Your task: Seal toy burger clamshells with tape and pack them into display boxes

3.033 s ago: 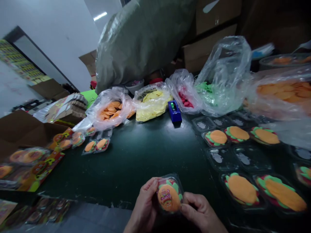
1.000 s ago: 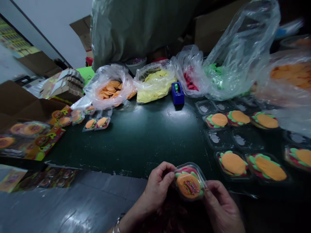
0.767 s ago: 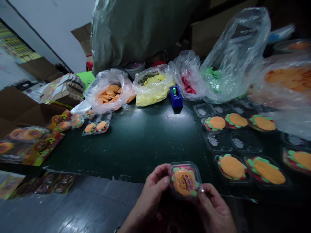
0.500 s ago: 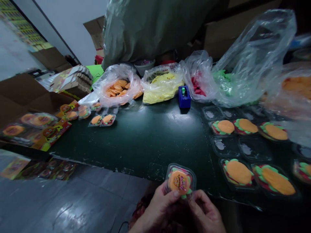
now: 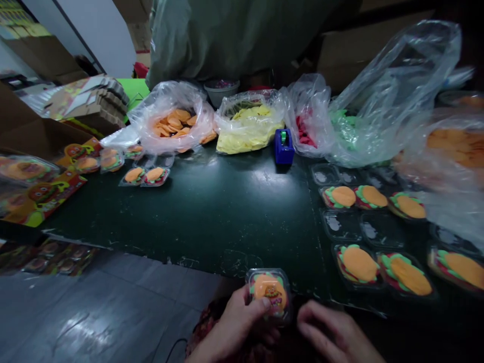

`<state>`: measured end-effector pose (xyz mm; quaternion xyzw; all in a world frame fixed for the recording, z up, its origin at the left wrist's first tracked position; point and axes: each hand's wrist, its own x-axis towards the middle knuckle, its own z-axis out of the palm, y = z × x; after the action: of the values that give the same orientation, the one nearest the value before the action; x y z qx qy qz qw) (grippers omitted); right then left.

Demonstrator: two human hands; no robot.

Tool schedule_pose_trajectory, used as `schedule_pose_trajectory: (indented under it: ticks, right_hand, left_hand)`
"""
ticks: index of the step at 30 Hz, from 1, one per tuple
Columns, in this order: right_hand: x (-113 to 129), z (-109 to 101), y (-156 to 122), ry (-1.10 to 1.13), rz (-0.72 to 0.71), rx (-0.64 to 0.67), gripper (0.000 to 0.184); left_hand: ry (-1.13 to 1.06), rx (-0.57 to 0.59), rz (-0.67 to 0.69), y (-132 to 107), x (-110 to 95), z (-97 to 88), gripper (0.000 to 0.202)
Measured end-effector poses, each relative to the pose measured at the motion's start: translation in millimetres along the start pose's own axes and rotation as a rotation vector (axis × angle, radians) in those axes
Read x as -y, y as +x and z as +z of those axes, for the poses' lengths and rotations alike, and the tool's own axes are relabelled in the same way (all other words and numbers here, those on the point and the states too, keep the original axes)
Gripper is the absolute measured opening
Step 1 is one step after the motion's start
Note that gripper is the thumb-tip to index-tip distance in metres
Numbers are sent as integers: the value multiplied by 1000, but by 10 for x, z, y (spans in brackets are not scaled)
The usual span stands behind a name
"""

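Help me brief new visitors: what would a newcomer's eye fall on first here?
Probably the clear burger case in the left hand, bottom centre. Then perhaps the blue tape dispenser, upper centre, and the orange-topped burgers in rows at the right.

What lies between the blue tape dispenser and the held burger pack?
The head view shows dark green tabletop between them, with a bright glare near the blue tape dispenser; the left hand holds the burger pack.

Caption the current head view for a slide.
Left hand holds a clear plastic box with an orange-topped burger; right hand beside it, apart, before a dark green tabletop.
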<state>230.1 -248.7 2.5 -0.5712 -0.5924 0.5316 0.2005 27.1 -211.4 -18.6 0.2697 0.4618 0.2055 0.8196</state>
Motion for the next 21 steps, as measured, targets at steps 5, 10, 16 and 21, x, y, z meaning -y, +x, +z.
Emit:
schedule_pose_trajectory:
  ticks: [5, 10, 16, 21]
  right_hand:
    - [346, -218, 503, -207, -186, -334, 19]
    - [237, -102, 755, -249, -248, -292, 17]
    - [36, 42, 723, -294, -388, -438, 9]
    - [-16, 120, 759, -426, -543, -507, 8]
  left_hand:
    - [51, 69, -7, -42, -135, -14, 54]
    - [160, 90, -81, -119, -208, -92, 43]
    - [112, -39, -5, -11, 86, -212, 56]
    - [-93, -20, 46, 120, 419, -212, 66]
